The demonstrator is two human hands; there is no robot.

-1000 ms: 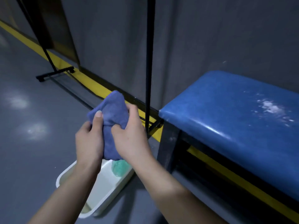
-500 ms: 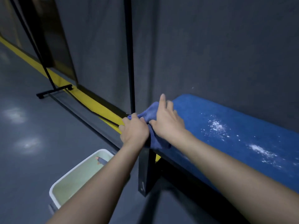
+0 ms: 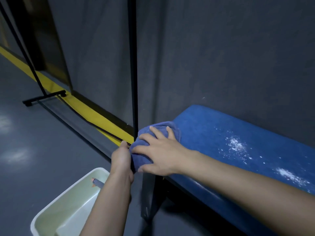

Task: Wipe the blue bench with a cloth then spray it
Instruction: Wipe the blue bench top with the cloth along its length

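The blue bench (image 3: pixel 221 133) runs from the centre to the right edge, against a grey wall, with patches of white powder on its seat. A bunched blue cloth (image 3: pixel 144 157) lies on the bench's left end. My right hand (image 3: pixel 158 152) presses flat on top of the cloth with its fingers spread. My left hand (image 3: pixel 121 160) grips the cloth's left edge where it hangs over the end of the bench. A spray bottle's nozzle (image 3: pixel 96 182) pokes out from behind my left forearm, inside a white bin; the bottle's body is hidden.
The white plastic bin (image 3: pixel 51 213) stands on the grey floor below my left arm. A thin black pole (image 3: pixel 133 65) rises just left of the bench end. A black wheeled stand base (image 3: pixel 44 97) and a yellow floor stripe (image 3: pixel 81 108) lie further left.
Both hands carried the cloth from above the bin up to the bench's left end. My right hand has since flattened on it with fingers spread, and the view has come closer.
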